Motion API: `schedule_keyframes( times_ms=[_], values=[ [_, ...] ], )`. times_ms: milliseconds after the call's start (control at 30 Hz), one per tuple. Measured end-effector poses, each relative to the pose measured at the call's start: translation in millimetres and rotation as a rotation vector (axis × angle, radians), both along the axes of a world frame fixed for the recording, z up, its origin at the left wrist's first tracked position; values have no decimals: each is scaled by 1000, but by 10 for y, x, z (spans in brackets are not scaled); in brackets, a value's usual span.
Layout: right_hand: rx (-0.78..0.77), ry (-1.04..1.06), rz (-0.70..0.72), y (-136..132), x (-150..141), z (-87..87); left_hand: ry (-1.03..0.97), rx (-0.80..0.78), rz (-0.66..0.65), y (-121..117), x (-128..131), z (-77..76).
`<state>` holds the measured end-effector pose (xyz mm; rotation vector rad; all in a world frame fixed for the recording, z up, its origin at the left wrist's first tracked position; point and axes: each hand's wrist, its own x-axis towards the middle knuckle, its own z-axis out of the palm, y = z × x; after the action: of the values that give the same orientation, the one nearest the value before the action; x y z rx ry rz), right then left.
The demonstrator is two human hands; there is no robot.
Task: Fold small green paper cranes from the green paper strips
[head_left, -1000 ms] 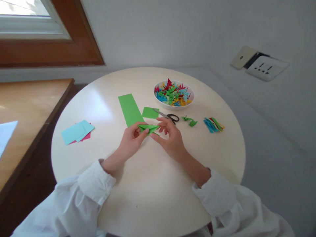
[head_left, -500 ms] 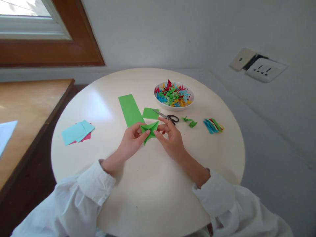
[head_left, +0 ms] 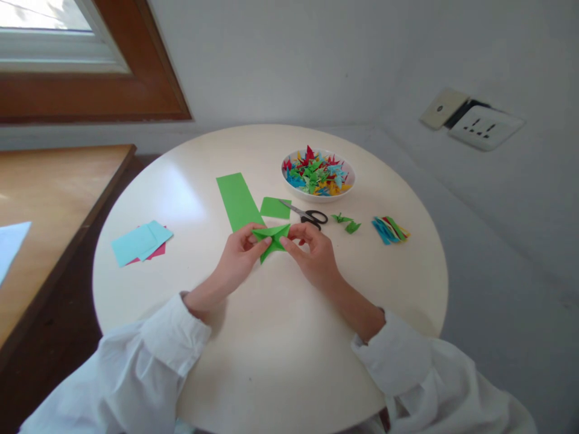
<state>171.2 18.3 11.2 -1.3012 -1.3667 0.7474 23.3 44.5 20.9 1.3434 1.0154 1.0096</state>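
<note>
Between my two hands is a partly folded piece of green origami paper (head_left: pixel 274 237), its top edge spread and a point hanging down at the left. My left hand (head_left: pixel 242 248) pinches its left side, thumb on the near face. On the right side my right hand (head_left: pixel 313 248) grips it between thumb and curled fingers. Just beyond lie a long green paper strip (head_left: pixel 239 200) and a small green paper square (head_left: pixel 275 207). Scissors (head_left: pixel 312 215) with black handles rest with one blade over the square's edge.
A white bowl (head_left: pixel 319 197) full of coloured paper cranes stands at the back of the round table (head_left: pixel 271 361). Small green folded pieces (head_left: pixel 351 226) and a bundle of coloured paper strips (head_left: pixel 389 230) lie right. Light-blue paper sheets (head_left: pixel 141 242) lie left over red ones.
The paper's upper flap has come down and flattened across the top. My right fingers, raised before, have curled down onto the paper's right corner. My left hand has barely moved.
</note>
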Motion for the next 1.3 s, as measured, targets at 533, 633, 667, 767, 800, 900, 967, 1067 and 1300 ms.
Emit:
schedule_keyframes(
  times_ms=[533, 633, 667, 767, 800, 900, 967, 1067, 1300],
  values=[
    [161, -138, -34, -52, 14, 76, -8, 61, -185, 9, -2, -36],
    [207, -175, -14, -61, 15, 64, 96, 142, -145, 18, -14, -26],
    [230, -196, -9, -64, 15, 58, 125, 164, -136, 20, -16, -23],
    [305, -269, 1, -66, 13, 43, 182, 195, -97, 26, -18, -25],
    [334, -293, 2, -65, 11, 40, 184, 194, -90, 27, -18, -29],
    [429, -368, 7, -60, 4, 34, 145, 170, -117, 20, -18, -36],
    [475, -415, 11, -55, 1, 32, 127, 146, -156, 10, -17, -29],
    [496, -463, 11, -49, 3, 28, 121, 121, -202, -8, -15, -4],
    [525, -523, -3, -34, 14, 10, 90, 175, -194, -28, -31, 29]
  ],
)
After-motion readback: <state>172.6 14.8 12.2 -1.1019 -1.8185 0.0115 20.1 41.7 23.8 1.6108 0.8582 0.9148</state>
